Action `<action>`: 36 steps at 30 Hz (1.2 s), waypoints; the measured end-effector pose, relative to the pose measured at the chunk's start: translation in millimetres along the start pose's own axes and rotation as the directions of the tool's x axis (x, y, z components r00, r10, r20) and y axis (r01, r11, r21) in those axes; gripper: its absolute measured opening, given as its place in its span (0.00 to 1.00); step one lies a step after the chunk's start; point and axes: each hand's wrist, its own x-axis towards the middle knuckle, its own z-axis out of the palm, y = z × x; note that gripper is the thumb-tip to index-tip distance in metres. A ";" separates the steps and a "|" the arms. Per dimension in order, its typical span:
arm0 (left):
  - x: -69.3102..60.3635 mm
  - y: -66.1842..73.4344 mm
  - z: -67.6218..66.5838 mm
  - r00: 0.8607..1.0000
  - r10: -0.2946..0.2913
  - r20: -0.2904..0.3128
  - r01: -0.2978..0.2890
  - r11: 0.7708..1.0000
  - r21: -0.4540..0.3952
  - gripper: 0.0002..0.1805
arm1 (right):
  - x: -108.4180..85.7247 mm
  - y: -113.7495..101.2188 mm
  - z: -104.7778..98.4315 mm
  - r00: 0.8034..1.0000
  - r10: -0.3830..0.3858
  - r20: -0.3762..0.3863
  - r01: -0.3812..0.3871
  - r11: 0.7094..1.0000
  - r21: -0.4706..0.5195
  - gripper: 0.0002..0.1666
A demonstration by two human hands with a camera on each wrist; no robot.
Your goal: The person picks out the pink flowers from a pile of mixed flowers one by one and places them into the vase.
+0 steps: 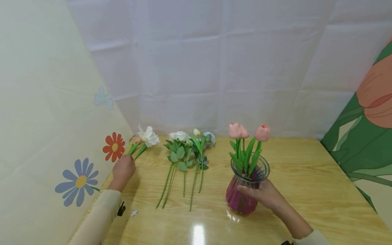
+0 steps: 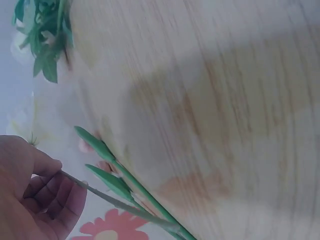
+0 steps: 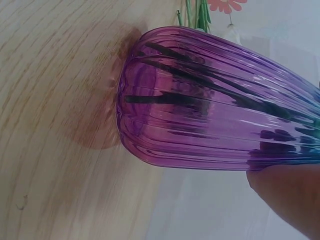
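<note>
At the table's left edge, my left hand (image 1: 123, 170) pinches the thin green stem (image 2: 107, 196) of a white flower (image 1: 148, 137) between thumb and fingertips. Pink tulips (image 1: 137, 140) with green leaves (image 2: 107, 180) lie right beside that stem. My right hand (image 1: 264, 194) grips a ribbed glass vase (image 1: 240, 199) just under its clear rim, thumb across the front. Several pink tulips (image 1: 262, 132) stand in the vase. Through the purple glass (image 3: 225, 150), the right wrist view shows their dark stems; most of the right hand is outside that view.
Between the hands, white roses (image 1: 180, 136), a pale bud (image 1: 196, 132) and a bluish flower (image 1: 209, 137) lie on the wooden table (image 1: 300, 204), stems toward me. A small white scrap (image 1: 134, 213) is near the left sleeve. Printed cloth walls border the table.
</note>
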 end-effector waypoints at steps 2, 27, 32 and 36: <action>-2.2 3.9 -0.9 0.999 0.034 -0.027 -0.034 0.999 0.006 0.10 | 0.0 0.3 0.0 1.000 0.003 0.001 -0.003 1.000 -0.001 0.55; -29.9 58.8 3.5 0.950 0.242 -0.198 -0.248 0.969 -0.002 0.06 | 0.4 -0.1 0.1 1.000 0.017 0.010 -0.017 1.000 -0.005 0.54; -33.9 73.4 6.4 0.928 0.290 -0.232 -0.299 0.954 -0.004 0.05 | 0.4 0.3 -0.1 1.000 0.013 0.006 -0.013 1.000 -0.011 0.53; -37.3 83.4 9.6 0.923 0.310 -0.226 -0.324 0.946 -0.025 0.05 | 0.6 1.5 -0.1 1.000 0.000 0.001 0.000 1.000 -0.007 0.52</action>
